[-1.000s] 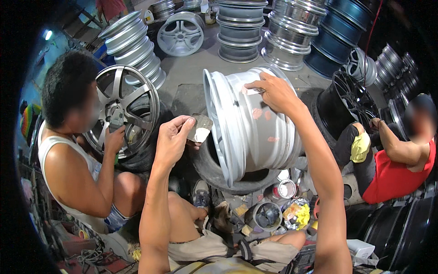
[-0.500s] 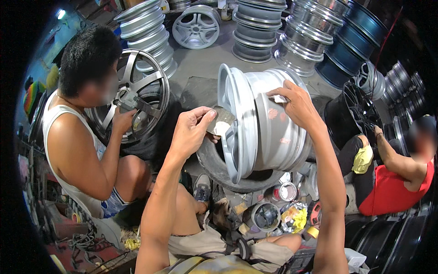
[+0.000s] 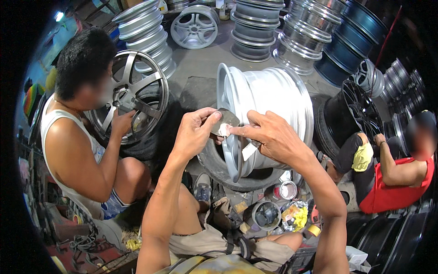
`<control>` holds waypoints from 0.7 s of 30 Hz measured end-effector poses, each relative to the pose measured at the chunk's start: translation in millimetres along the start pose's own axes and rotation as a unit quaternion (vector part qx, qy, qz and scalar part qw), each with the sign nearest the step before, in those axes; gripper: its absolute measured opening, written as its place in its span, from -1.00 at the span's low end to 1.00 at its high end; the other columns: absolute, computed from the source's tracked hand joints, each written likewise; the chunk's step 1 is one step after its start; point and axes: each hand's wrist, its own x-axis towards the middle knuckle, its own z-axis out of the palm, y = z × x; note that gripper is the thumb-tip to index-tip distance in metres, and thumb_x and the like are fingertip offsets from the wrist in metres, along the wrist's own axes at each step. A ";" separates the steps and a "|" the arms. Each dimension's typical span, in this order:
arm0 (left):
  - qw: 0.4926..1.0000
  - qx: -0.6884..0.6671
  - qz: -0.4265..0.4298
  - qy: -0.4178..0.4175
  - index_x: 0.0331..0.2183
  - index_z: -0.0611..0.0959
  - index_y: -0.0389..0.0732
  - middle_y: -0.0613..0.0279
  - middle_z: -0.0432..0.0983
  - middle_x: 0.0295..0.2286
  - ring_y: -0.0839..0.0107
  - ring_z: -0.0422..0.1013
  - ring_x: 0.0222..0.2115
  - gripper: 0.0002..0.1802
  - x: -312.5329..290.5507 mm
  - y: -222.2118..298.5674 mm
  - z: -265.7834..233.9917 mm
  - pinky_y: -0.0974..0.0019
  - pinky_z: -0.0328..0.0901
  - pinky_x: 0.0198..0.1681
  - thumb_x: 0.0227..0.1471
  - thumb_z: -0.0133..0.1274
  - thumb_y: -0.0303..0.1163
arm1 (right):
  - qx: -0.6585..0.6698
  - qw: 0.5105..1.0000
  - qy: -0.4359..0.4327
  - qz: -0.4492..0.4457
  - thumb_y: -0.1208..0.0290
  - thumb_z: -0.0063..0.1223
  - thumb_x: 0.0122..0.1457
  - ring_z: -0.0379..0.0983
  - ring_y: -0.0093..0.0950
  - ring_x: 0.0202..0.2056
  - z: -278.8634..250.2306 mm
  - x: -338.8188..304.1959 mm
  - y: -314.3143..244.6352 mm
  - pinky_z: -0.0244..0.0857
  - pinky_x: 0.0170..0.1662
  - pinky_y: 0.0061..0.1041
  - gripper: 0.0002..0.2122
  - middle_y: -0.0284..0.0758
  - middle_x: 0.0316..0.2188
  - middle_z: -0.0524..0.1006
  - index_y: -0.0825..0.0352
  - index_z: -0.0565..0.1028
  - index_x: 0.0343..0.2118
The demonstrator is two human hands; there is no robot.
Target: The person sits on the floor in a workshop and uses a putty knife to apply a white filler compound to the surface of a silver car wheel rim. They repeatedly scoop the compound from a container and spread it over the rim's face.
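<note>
My left hand [image 3: 192,134] pinches a flat dark-grey piece [image 3: 229,118] with a dab of white paste [image 3: 224,130] on it. The index finger of my right hand [image 3: 279,140] stretches out to the paste and touches it. Below that finger a small flat white piece [image 3: 250,150] sticks out, gripped in the same hand; its held end is hidden. Directly behind both hands a silver wheel rim [image 3: 276,93] lies on its side on a black tyre [image 3: 260,181]. The right hand covers part of the rim's near side.
At left a person in a white tank top [image 3: 68,155] holds a tool against a grey spoked wheel [image 3: 137,98]. A person in red [image 3: 392,187] handles a black wheel [image 3: 351,114] at right. Stacked rims [image 3: 255,29] line the back. Below stand an open can [image 3: 287,190] and a tub [image 3: 266,215].
My right hand has come down and left from the rim's barrel to the paste, bringing the white piece into view. My left hand stays almost where it was.
</note>
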 end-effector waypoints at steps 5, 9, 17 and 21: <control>0.998 -0.024 0.032 0.051 -0.26 0.64 -0.41 0.23 0.58 -0.52 0.55 0.47 -0.60 -0.73 0.5 3.9 -14.1 0.47 0.39 -0.53 0.28 0.00 -0.37 | 0.115 0.986 0.035 0.119 0.64 0.12 -0.05 0.45 -0.17 -0.28 -11.2 -2.8 34.6 0.33 -0.22 -0.25 -0.58 -0.25 -0.35 0.44 0.07 0.61 -0.09; 0.999 -0.004 0.019 0.042 -0.27 0.64 -0.40 0.23 0.58 -0.53 0.55 0.47 -0.60 -0.73 1.8 5.1 -11.4 0.47 0.40 -0.53 0.28 0.00 -0.36 | 0.039 0.989 0.024 0.143 0.75 -0.17 -0.10 0.39 -0.15 -0.22 -12.5 17.4 105.7 0.27 -0.09 -0.26 -0.44 -0.18 -0.35 0.44 0.11 0.61 -0.05; 0.999 -0.006 0.010 0.048 -0.26 0.64 -0.38 0.24 0.58 -0.53 0.55 0.48 -0.60 -0.72 1.8 -2.8 -19.5 0.46 0.41 -0.56 0.27 0.03 -0.32 | -0.016 0.994 0.009 0.112 0.68 -0.16 0.00 0.40 -0.13 -0.19 20.7 49.5 146.4 0.26 -0.06 -0.19 -0.50 -0.17 -0.31 0.44 0.07 0.61 -0.04; 0.999 0.004 0.004 0.038 -0.25 0.64 -0.34 0.25 0.59 -0.49 0.56 0.50 -0.56 -0.75 1.9 0.9 -20.7 0.46 0.42 -0.54 0.26 0.04 -0.32 | -0.030 0.991 -0.024 0.131 0.68 -0.15 -0.01 0.41 -0.16 -0.20 17.6 47.7 136.5 0.28 -0.07 -0.19 -0.47 -0.17 -0.33 0.42 0.01 0.60 -0.02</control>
